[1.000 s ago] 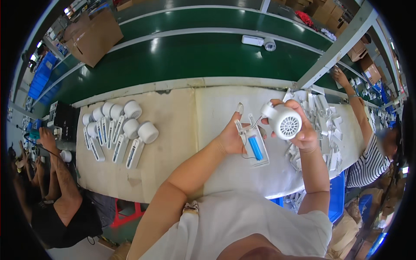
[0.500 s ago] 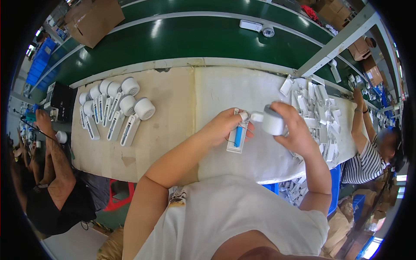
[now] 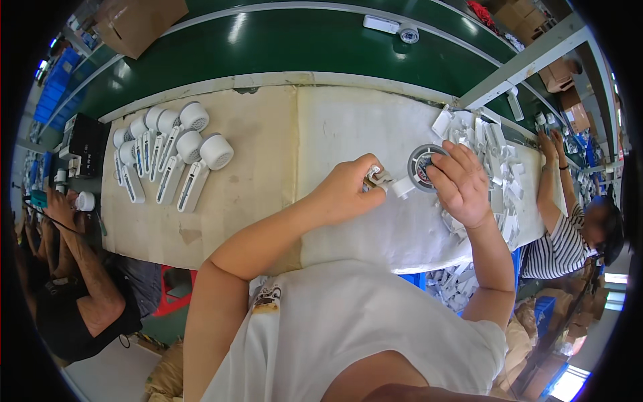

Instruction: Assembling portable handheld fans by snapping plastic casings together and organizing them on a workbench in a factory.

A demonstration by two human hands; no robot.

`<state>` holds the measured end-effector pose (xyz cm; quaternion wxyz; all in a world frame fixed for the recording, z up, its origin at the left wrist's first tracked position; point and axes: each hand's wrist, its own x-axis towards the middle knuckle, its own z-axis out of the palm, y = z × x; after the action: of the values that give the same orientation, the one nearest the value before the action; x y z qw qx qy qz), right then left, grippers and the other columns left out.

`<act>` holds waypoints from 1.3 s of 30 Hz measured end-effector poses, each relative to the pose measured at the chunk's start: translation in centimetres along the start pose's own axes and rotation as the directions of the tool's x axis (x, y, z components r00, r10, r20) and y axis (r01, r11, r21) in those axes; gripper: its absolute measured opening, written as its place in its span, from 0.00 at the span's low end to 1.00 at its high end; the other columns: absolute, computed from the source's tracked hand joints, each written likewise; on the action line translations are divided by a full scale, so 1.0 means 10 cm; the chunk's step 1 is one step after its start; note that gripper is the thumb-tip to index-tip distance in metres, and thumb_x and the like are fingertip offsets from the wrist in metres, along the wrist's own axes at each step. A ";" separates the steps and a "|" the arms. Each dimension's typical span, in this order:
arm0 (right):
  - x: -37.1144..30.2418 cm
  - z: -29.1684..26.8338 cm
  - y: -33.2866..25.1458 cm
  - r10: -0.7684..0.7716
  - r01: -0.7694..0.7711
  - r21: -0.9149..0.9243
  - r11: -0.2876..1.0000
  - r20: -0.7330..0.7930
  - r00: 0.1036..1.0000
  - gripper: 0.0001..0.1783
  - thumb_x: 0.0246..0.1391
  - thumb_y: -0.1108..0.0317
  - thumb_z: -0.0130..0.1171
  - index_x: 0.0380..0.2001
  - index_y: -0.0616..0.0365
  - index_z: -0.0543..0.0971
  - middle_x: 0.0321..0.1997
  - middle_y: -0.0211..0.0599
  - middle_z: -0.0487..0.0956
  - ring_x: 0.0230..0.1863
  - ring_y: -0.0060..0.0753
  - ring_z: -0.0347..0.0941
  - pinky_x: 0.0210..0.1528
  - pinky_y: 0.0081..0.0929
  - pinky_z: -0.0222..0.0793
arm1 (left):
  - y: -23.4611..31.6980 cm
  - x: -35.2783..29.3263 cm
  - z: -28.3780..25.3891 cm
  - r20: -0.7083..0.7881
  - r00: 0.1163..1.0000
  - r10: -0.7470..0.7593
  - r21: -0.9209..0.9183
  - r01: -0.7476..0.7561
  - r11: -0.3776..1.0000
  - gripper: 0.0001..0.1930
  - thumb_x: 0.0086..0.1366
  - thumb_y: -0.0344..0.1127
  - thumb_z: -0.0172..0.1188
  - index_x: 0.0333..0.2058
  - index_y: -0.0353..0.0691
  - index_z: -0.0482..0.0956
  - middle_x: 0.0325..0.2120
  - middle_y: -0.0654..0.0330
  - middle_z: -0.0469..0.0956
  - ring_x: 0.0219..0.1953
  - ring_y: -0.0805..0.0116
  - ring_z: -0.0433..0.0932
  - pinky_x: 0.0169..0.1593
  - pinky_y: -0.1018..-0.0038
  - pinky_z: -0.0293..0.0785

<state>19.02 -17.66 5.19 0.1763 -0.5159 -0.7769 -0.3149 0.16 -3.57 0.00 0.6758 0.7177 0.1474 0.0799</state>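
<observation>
Over the middle of the table, my left hand (image 3: 348,191) is closed around a white handle casing, most of it hidden by the fingers; metal-looking parts show at its open end. From that end a short white neck (image 3: 402,187) leads to a round head (image 3: 420,169), with a grey ring and a dark inside facing up. My right hand (image 3: 465,184) grips the head's right edge with its fingertips, the other fingers curved above it. At the left, several similar white devices (image 3: 215,152) with round heads and slotted handles lie in a group.
A heap of white plastic casing pieces (image 3: 497,151) covers the table's right part. Beyond the table runs a green conveyor belt (image 3: 288,50) carrying one white device (image 3: 382,25). A pale metal post (image 3: 529,67) rises at the right. Co-workers sit on both sides, with a cardboard box (image 3: 137,23) far left.
My right hand has turned the round head so its ringed opening faces up. My left hand has rolled over, hiding the handle casing and the blue cylinder seen in it before.
</observation>
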 end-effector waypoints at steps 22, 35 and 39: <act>-0.22 0.16 -0.33 0.173 -0.608 0.749 0.263 0.583 0.794 0.30 0.49 0.66 0.60 0.57 0.49 0.66 0.52 0.44 0.67 0.51 0.44 0.66 0.52 0.30 0.62 | -0.14 -0.17 0.08 0.255 0.955 -0.149 0.472 0.012 0.882 0.16 0.57 0.38 0.53 0.38 0.32 0.66 0.24 0.49 0.76 0.26 0.55 0.76 0.31 0.66 0.71; -0.84 0.69 0.19 0.704 -0.605 -0.375 0.702 0.489 0.515 0.26 0.41 0.70 0.56 0.48 0.60 0.70 0.31 0.39 0.77 0.38 0.41 0.70 0.43 0.35 0.65 | -0.21 0.11 -0.23 -0.041 0.998 -0.051 -0.519 0.022 0.855 0.14 0.64 0.42 0.51 0.41 0.38 0.73 0.39 0.58 0.79 0.33 0.79 0.72 0.36 0.82 0.67; -0.77 0.77 0.15 0.652 -0.577 -0.312 0.755 0.451 0.610 0.23 0.44 0.74 0.49 0.49 0.57 0.70 0.31 0.39 0.77 0.36 0.39 0.71 0.43 0.34 0.66 | -0.19 0.11 -0.29 -0.120 0.992 -0.039 -0.519 -0.029 0.854 0.14 0.64 0.41 0.52 0.42 0.39 0.74 0.41 0.59 0.79 0.32 0.81 0.71 0.30 0.84 0.66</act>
<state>23.87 -17.42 -4.64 0.0152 -0.8277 -0.5456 -0.1303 0.04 -0.36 -1.79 0.8339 0.5018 0.1649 0.1602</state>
